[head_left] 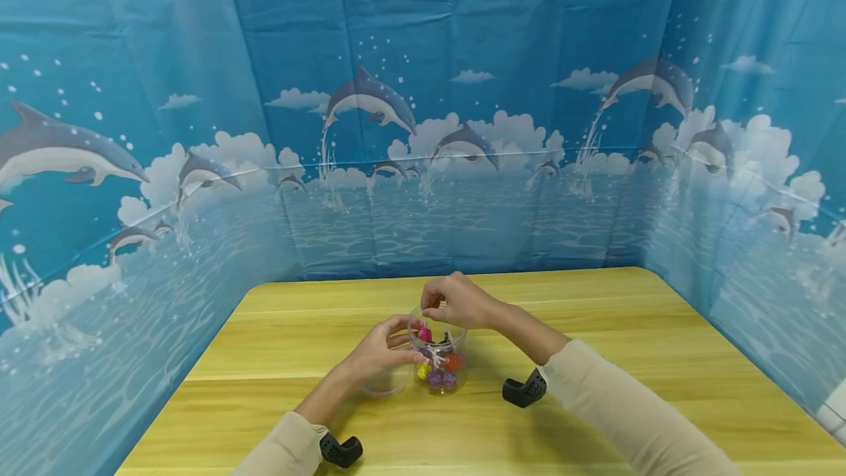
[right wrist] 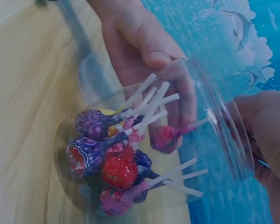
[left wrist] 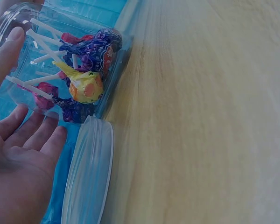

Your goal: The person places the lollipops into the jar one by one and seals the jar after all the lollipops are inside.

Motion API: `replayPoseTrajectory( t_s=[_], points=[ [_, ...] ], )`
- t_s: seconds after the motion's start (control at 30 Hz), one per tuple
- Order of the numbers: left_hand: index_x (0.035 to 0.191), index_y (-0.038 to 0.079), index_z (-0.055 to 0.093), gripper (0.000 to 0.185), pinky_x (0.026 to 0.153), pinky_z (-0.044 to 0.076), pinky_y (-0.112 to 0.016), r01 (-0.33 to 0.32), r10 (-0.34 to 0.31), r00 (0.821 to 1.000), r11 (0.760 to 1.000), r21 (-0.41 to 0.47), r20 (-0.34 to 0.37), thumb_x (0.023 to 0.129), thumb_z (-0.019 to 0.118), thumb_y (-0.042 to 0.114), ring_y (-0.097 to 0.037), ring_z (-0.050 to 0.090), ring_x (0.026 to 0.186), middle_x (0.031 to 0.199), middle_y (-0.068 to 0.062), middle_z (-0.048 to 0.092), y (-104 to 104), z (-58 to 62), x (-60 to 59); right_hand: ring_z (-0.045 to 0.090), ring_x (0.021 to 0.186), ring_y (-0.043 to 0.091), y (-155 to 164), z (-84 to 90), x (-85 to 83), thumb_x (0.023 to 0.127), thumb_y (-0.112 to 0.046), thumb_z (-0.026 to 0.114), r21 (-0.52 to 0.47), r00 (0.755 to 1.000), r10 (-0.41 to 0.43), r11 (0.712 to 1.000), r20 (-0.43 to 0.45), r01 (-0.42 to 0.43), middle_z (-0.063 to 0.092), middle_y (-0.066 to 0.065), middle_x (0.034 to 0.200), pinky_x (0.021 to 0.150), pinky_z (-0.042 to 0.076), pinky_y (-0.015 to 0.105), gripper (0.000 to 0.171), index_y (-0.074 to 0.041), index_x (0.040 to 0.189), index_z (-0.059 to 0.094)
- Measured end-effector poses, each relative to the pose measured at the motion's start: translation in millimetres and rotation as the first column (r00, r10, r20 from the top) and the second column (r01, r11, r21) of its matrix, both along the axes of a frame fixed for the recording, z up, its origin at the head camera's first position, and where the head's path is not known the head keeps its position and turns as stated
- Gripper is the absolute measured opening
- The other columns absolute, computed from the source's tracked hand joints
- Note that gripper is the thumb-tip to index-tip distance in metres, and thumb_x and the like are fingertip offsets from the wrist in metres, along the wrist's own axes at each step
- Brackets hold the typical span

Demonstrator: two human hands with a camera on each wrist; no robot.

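Note:
A clear jar (head_left: 441, 347) of wrapped lollipops (right wrist: 120, 170) stands upright on the table. My left hand (head_left: 380, 351) holds the jar from its left side, thumb and fingers spread about the wall. Over the mouth, my right hand (head_left: 463, 302) pinches the white stick of a pink-wrapped lollipop (right wrist: 165, 139), whose head hangs inside the jar above the others. Purple, red and yellow wrappers lie at the bottom with their sticks pointing up. A clear round lid (left wrist: 91, 172) is beside the jar, under my left hand. The right fingertips are partly hidden in the right wrist view.
The wooden table (head_left: 277, 358) reaches back to a blue dolphin-printed curtain (head_left: 423, 219), which also hangs along both sides. Black wrist mounts (head_left: 525, 389) sit by both sleeves.

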State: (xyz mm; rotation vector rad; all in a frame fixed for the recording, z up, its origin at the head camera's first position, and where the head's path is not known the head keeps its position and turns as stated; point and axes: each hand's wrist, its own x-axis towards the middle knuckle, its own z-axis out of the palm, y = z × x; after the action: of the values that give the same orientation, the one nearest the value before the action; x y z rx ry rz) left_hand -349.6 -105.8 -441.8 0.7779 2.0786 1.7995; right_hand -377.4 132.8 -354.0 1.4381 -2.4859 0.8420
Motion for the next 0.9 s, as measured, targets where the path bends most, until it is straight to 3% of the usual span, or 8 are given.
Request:
replayPoseTrajectory(
  t_s=[0.23,0.37,0.47,0.67,0.9],
  points=[
    [0.15,0.003,0.047,0.064,0.108,0.048,-0.045,0.008,-0.008,1.0,1.0,0.019,0.011,0.096,0.078,0.019,-0.041,0.043,0.142,0.15,-0.018,0.048,2,0.9,1.9,0.065,0.081,0.005,3,0.6,0.3,0.094,-0.006,0.077,0.05,0.998,0.057,0.997,-0.038,-0.055,0.073,-0.008,0.089,0.077,0.06,0.036,0.005,-0.01,0.092,0.079],
    [0.148,0.0,0.047,0.062,0.107,0.049,-0.044,0.007,-0.007,1.0,0.999,0.032,0.012,0.096,0.077,0.016,-0.04,0.044,0.142,0.151,-0.026,0.044,2,1.3,2.0,0.066,0.085,0.009,9,1.6,2.9,0.095,-0.008,0.076,0.021,0.999,0.029,0.999,-0.023,-0.028,0.074,-0.006,0.094,0.078,0.058,0.032,0.005,-0.011,0.095,0.079],
    [0.148,0.0,0.047,0.062,0.107,0.049,-0.043,0.005,-0.005,1.0,1.0,0.03,0.017,0.096,0.077,0.015,-0.039,0.044,0.142,0.151,-0.028,0.044,2,2.1,3.1,0.067,0.091,0.013,17,-1.5,6.1,0.098,-0.015,0.073,-0.026,1.0,-0.02,0.999,0.006,0.021,0.074,-0.002,0.102,0.08,0.058,0.036,0.008,-0.011,0.102,0.079],
    [0.147,-0.002,0.047,0.062,0.108,0.047,-0.045,0.009,-0.009,1.0,1.0,0.026,0.013,0.096,0.077,0.014,-0.04,0.045,0.141,0.15,-0.027,0.045,3,1.8,2.7,0.062,0.111,0.028,34,-11.6,13.4,0.101,-0.035,0.069,-0.163,0.977,-0.073,0.981,0.202,0.107,0.067,0.008,0.127,0.095,0.054,0.054,0.042,-0.008,0.132,0.068],
    [0.147,-0.005,0.046,0.064,0.109,0.046,-0.045,0.0,0.0,1.0,1.0,0.03,0.01,0.095,0.078,0.013,-0.04,0.046,0.14,0.149,-0.025,0.049,4,1.4,3.1,0.042,0.14,0.039,46,-36.5,15.1,0.093,-0.048,0.075,-0.25,0.9,0.029,0.964,0.434,0.089,0.044,0.015,0.154,0.11,0.039,0.062,0.09,-0.009,0.162,0.033]
  ],
)
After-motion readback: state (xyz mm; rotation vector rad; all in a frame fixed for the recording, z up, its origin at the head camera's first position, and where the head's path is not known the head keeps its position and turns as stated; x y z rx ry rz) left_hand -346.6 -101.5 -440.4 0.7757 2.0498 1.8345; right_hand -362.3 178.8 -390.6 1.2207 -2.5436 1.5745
